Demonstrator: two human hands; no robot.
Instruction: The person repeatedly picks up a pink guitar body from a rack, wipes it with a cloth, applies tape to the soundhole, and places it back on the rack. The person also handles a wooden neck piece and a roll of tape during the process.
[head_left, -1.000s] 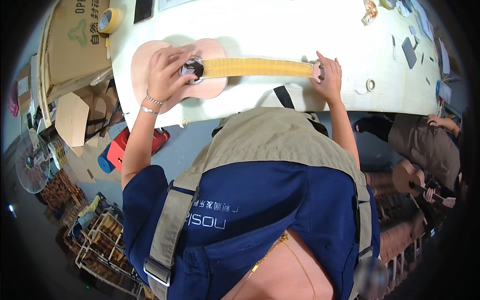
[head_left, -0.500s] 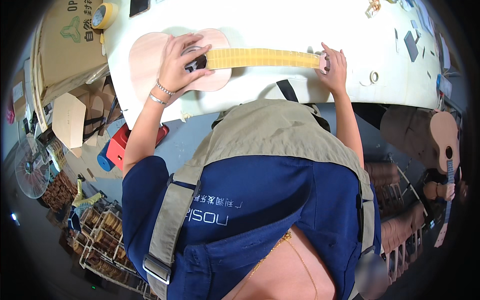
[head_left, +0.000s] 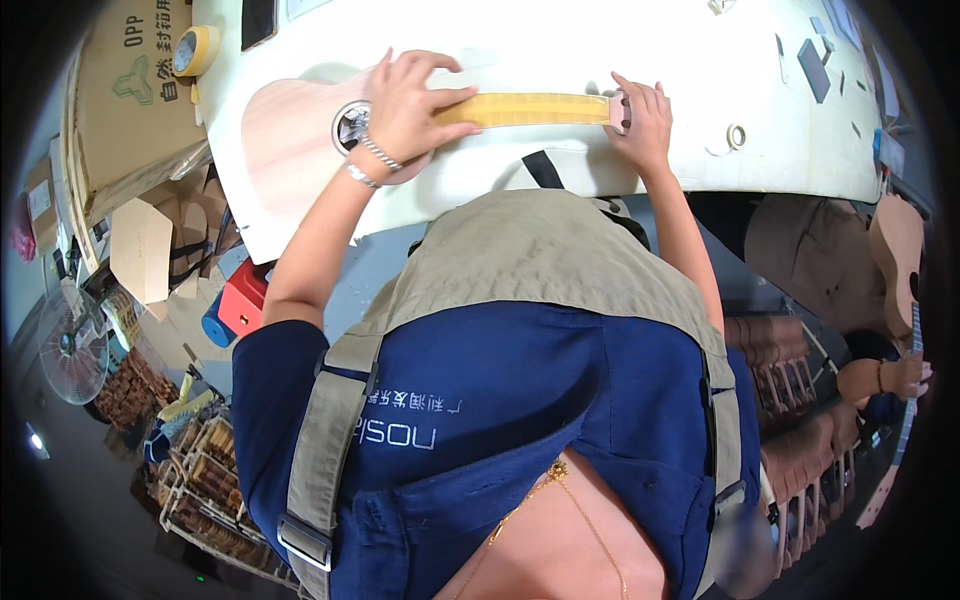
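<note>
A pale, unfinished ukulele (head_left: 290, 140) lies face up on a white work table, its body to the left and its headstock (head_left: 622, 112) to the right. Yellow masking tape (head_left: 540, 109) covers its fretboard. My left hand (head_left: 408, 108) is over the upper body, where the neck begins. Its thumb and index finger straddle the taped fretboard, and the other fingers reach out beyond the far edge. The round soundhole (head_left: 350, 125) shows beside my left wrist, with something shiny in it. My right hand (head_left: 643, 125) is closed round the headstock, thumb near and fingers far.
A tape roll (head_left: 196, 50) stands by a cardboard box (head_left: 125, 110) at the left. On the table's right lie a small ring of tape (head_left: 736, 137) and a dark block (head_left: 814, 70). Another person's hand (head_left: 905, 377) holds a guitar (head_left: 897, 245) at the far right.
My left hand has slid right from over the soundhole to the start of the neck, uncovering the soundhole. My right hand stays at the headstock. The whole view has shifted slightly.
</note>
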